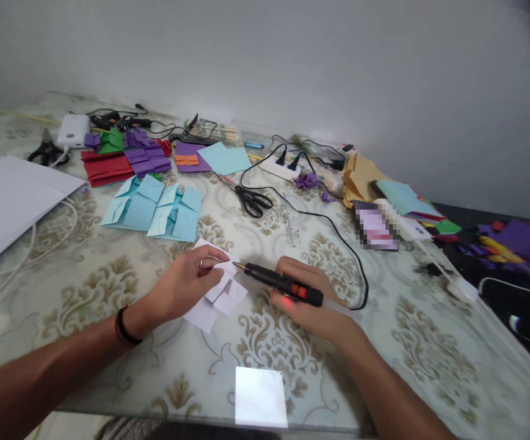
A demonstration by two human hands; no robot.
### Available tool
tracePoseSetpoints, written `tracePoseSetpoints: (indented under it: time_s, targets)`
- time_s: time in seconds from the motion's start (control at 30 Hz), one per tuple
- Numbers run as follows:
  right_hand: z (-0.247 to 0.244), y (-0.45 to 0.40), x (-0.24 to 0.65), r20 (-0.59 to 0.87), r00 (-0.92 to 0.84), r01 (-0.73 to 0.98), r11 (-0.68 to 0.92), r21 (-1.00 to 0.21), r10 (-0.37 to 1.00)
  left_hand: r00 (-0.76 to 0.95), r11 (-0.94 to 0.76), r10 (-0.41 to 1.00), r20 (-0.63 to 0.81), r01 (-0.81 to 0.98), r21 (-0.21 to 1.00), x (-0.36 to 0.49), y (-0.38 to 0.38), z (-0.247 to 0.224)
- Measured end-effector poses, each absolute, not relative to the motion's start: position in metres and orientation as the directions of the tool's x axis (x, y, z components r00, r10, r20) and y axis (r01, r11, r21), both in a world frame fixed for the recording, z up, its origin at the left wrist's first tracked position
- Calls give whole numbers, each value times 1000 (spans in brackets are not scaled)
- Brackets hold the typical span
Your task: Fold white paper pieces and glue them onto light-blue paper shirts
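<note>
My right hand [311, 299] is wrapped round a black hot glue gun [283, 284] with an orange switch and a red light. Its metal nozzle points left and sits at a folded white paper [231, 296]. My left hand [192, 281] pinches the upper flap of that paper, fingers bent over it. Some of the paper is hidden under the left hand. A clear glue stick pokes out of the gun's back end, beside a black cord. Near the front edge of the table lies a flat white paper square [260, 397].
Light blue folded papers [176, 214] lie behind my left hand, near red and purple folded stacks [107, 168]. Black-handled scissors [253, 200], a power strip [281, 166] and a phone [375, 226] lie farther back. Large white sheets [13, 201] cover the left side. The gun's cord loops right.
</note>
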State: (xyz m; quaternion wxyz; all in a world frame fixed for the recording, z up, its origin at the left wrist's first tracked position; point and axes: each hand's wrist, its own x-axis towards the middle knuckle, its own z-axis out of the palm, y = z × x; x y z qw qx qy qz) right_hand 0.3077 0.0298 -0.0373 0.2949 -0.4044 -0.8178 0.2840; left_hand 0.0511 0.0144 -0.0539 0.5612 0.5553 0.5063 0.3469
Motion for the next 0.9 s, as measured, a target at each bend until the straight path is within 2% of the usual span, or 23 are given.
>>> tracePoseSetpoints:
  time_s: [0.27, 0.9]
  targets:
    - [-36, 30, 308, 241, -489, 507, 498, -704, 838, 244, 118, 956, -162, 185, 976, 50, 14, -55]
    - [-38, 32, 310, 270, -489, 495, 519, -697, 829, 204, 188, 960, -192, 40, 981, 49, 17, -54]
